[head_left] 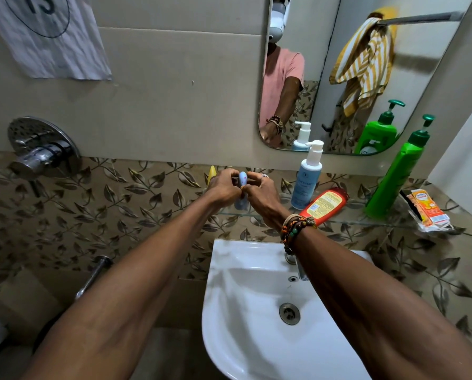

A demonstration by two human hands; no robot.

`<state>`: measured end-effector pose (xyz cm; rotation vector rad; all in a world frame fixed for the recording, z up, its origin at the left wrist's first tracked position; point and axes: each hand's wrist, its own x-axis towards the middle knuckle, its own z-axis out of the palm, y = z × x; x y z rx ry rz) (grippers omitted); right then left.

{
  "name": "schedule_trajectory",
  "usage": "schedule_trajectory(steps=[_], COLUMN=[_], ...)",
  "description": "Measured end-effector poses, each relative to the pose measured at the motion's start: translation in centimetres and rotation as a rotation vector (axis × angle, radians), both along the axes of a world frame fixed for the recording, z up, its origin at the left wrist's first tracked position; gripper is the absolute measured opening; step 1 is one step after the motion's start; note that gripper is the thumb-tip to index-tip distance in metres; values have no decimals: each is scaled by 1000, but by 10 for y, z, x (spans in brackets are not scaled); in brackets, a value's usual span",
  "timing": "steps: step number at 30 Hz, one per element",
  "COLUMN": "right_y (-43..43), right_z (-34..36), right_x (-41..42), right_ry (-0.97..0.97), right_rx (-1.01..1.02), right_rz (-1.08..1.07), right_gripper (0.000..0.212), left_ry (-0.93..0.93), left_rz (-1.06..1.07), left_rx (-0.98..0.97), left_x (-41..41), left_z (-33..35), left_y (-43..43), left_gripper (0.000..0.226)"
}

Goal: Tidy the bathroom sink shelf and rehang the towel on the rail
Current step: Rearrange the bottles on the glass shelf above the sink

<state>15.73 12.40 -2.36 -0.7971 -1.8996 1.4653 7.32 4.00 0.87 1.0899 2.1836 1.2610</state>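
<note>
While the left hand (223,187) and right hand (259,194) both pinch a small pale-blue plastic container (242,179) at the glass shelf (350,215), a blue pump bottle (307,179) stands just beside a red-orange bottle (324,203) lying flat. Reflected in the mirror (322,64), the yellow-and-white striped towel (363,58) hangs bunched on the metal rail (421,19).

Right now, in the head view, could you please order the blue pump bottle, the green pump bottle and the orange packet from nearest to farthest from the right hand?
From the right hand, pinching a small blue item:
1. blue pump bottle, just to its right.
2. green pump bottle, farther right.
3. orange packet, farthest right.
</note>
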Motion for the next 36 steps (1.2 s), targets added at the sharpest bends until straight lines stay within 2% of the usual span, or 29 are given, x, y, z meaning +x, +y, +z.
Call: schedule_trajectory(steps=[9, 12, 15, 24, 29, 32, 36], right_y=[-1, -1, -3, -6, -3, 2, 15], right_z=[4, 6, 10, 25, 28, 28, 26], right_x=[8, 11, 17, 45, 73, 93, 115], right_ry=[-10, -28, -5, 60, 60, 34, -20], right_rx=[37, 56, 71, 113, 146, 172, 162], right_rz=[-36, -76, -115, -275, -508, -621, -681], right_gripper=[54, 58, 53, 40, 29, 25, 20], left_ry=[14, 14, 15, 227, 292, 257, 200], left_rz=[-4, 24, 46, 124, 73, 22, -85], left_rx=[-19, -17, 11, 219, 389, 385, 262], left_x=[-2, -3, -1, 17, 42, 58, 81], left_z=[4, 6, 10, 29, 31, 25, 11], left_y=[-3, -4, -5, -2, 12, 25, 41], left_gripper=[56, 68, 76, 57, 37, 35, 39])
